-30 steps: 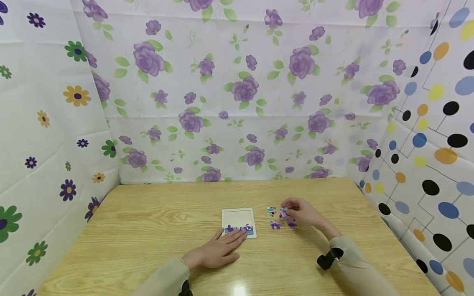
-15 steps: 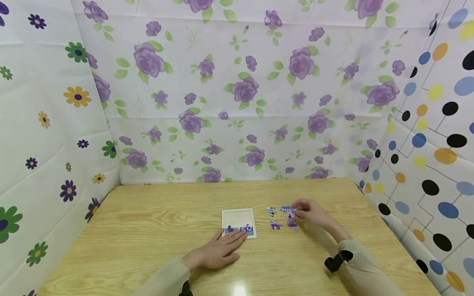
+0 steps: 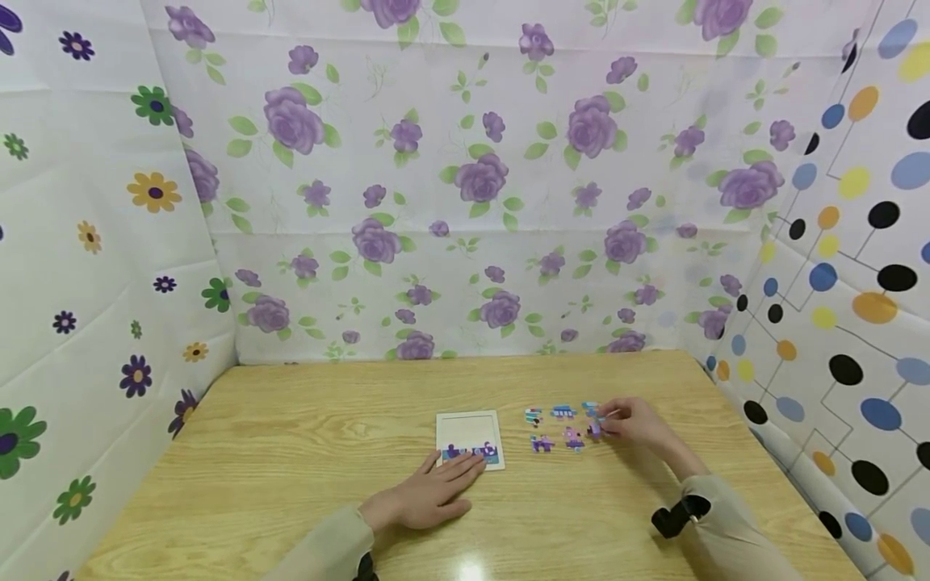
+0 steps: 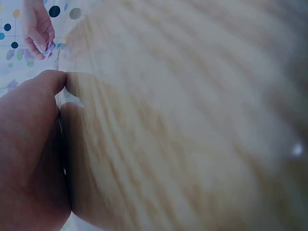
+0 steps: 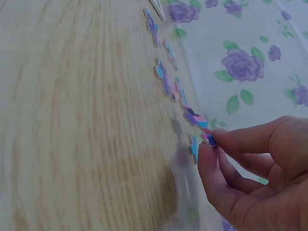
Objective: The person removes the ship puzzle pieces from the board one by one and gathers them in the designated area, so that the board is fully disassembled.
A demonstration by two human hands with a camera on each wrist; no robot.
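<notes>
right hand (image 3: 630, 421) pinches a thin, featherlight jigsaw piece (image 5: 208, 136) by its edges just right of the puzzle tray (image 3: 468, 425), stiff enough for a fingertip hold, while left hand (image 3: 429, 492) lies flat at the tray's near edge.

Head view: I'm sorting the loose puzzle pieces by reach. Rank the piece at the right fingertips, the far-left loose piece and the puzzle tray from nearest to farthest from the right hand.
1. Pinched piece, at the right hand.
2. Far-left loose piece, mid-table, leftward.
3. Puzzle tray, farthest left, under the left hand fingertips.
</notes>
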